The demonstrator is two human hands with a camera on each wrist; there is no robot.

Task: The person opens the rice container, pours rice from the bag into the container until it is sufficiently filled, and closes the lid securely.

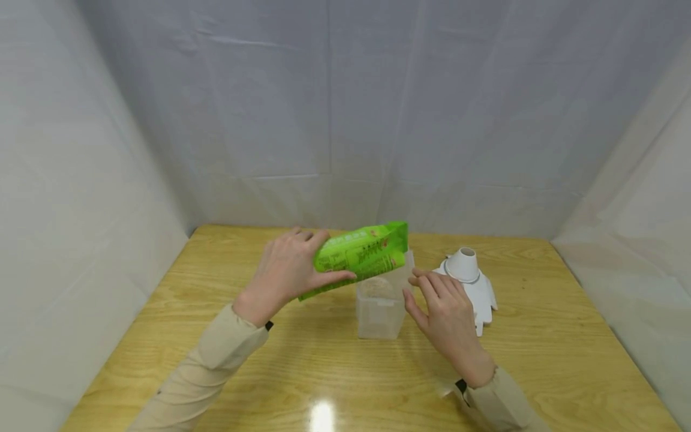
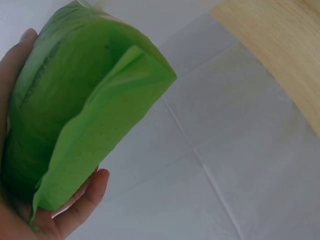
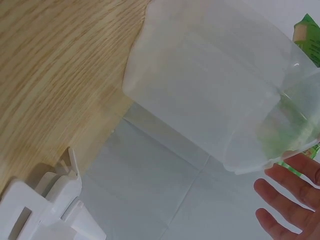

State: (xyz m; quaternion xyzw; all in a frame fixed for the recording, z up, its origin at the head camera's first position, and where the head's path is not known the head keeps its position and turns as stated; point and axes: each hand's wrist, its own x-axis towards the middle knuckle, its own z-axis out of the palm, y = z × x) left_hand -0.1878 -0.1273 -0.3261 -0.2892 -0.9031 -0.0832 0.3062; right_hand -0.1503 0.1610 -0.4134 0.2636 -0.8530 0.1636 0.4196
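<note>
My left hand (image 1: 288,267) grips a bright green printed plastic bag (image 1: 358,253), thumb on the near side and fingers over the top. The bag lies tilted, its right end above a translucent plastic container (image 1: 378,321) on the table. Something beige and grainy shows inside that container. In the left wrist view, the bag (image 2: 55,115) bulges and has a folded green flap. My right hand (image 1: 445,312) is at the container's right side with fingers loosely extended. In the right wrist view, its fingertips (image 3: 280,172) are at the container's rim, with contact uncertain.
Behind my right hand a white cone-shaped piece (image 1: 463,264) stands on a flat white part with finger-like edges (image 1: 483,297). Everything sits on a wooden table (image 1: 540,336), with pale sheeting (image 1: 345,120) hanging at the back and sides.
</note>
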